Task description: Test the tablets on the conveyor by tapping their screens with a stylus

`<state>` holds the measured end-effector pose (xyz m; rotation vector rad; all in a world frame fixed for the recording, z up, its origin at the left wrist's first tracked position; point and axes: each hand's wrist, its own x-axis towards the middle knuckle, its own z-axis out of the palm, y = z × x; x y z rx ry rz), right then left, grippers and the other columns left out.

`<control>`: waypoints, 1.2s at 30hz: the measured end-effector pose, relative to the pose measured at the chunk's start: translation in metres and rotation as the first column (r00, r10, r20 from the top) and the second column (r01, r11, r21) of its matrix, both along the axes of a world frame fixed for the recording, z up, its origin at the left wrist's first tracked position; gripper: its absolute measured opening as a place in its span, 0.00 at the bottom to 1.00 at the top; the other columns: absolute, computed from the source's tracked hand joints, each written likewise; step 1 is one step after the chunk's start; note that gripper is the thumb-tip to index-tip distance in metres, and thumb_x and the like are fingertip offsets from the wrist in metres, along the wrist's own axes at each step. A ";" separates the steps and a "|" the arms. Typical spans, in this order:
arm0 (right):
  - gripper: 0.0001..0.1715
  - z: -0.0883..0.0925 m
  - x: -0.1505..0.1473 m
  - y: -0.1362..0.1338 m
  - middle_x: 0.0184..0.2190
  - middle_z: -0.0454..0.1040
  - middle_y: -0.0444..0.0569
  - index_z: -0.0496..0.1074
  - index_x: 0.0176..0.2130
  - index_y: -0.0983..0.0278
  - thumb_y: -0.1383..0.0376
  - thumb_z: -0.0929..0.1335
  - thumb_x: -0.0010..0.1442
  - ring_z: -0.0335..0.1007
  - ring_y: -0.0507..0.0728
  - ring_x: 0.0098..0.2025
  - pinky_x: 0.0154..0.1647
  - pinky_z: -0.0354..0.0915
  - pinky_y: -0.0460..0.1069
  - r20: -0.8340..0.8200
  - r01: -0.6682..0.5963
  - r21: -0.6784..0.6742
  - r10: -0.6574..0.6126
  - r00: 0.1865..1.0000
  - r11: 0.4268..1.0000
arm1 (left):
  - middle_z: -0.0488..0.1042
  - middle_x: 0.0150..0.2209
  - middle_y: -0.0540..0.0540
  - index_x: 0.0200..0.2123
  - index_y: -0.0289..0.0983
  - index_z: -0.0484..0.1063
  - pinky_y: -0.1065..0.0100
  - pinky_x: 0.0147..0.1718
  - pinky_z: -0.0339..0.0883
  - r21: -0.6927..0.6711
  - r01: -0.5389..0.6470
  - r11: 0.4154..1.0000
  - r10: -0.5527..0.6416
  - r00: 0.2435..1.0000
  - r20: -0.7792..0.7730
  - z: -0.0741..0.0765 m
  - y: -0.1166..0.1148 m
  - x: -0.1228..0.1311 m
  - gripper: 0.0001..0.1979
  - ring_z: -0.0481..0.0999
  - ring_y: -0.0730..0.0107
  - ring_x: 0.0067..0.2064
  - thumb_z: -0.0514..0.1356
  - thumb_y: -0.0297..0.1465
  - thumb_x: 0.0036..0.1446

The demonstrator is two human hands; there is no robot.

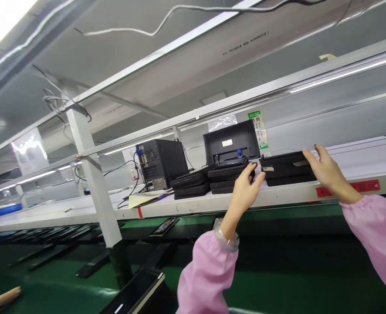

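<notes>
Sitting at 3 o'clock in the view, it's the stack of black cases (286, 171), right by the front edge of the white shelf (186, 206)! At its 8 o'clock, the left hand (246, 190) is poised with thumb and fingers spread, clasping nothing that shows. Over at its 3 o'clock, the right hand (328, 171) has fingers loose and parted, thumb right by the upper corner. Contact? Too close to call from this angle!

How far along? The cases are already piled, so that part looks done; with neither hand closed around the pile, the handling of this one looks unfinished.

Working outward, a middle stack (224, 187) stands at 9 o'clock, a left stack (191, 185) just beyond, both already up on the shelf. A monitor (232, 140) shows its back at 10 o'clock, and a computer tower (171, 163) stands farther out at 9. Down below, a flat device (164, 226) lies at 8 o'clock on the green bench (59, 288); whether it belongs with the cases, the view cannot say.
</notes>
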<state>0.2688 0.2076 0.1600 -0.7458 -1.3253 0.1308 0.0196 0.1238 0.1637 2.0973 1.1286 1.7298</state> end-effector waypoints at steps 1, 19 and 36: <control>0.40 -0.003 -0.009 -0.009 0.63 0.64 0.71 0.68 0.62 0.72 0.45 0.67 0.66 0.57 0.78 0.66 0.69 0.51 0.70 -0.033 0.009 0.078 -0.007 0.999 0.997 | 0.71 0.63 0.41 0.59 0.38 0.72 0.59 0.64 0.64 0.077 -0.062 0.995 0.058 0.997 0.049 -0.004 -0.006 -0.017 0.19 0.69 0.54 0.65 0.63 0.35 0.68; 0.39 -0.007 -0.173 -0.010 0.69 0.55 0.66 0.52 0.71 0.70 0.60 0.70 0.73 0.51 0.68 0.70 0.72 0.53 0.63 0.344 -0.274 -0.160 0.313 0.885 0.948 | 0.66 0.61 0.37 0.49 0.39 0.68 0.56 0.67 0.56 0.203 -0.753 0.626 0.707 0.657 0.261 -0.021 -0.032 -0.193 0.07 0.64 0.56 0.66 0.54 0.28 0.70; 0.15 0.007 -0.162 -0.002 0.51 0.78 0.55 0.81 0.52 0.67 0.60 0.78 0.71 0.73 0.71 0.56 0.61 0.69 0.59 0.264 -0.392 -0.298 0.469 0.843 0.870 | 0.78 0.53 0.32 0.63 0.32 0.64 0.58 0.56 0.68 -0.182 -0.458 0.870 0.458 0.888 -0.045 0.024 0.012 -0.136 0.30 0.78 0.49 0.55 0.70 0.29 0.63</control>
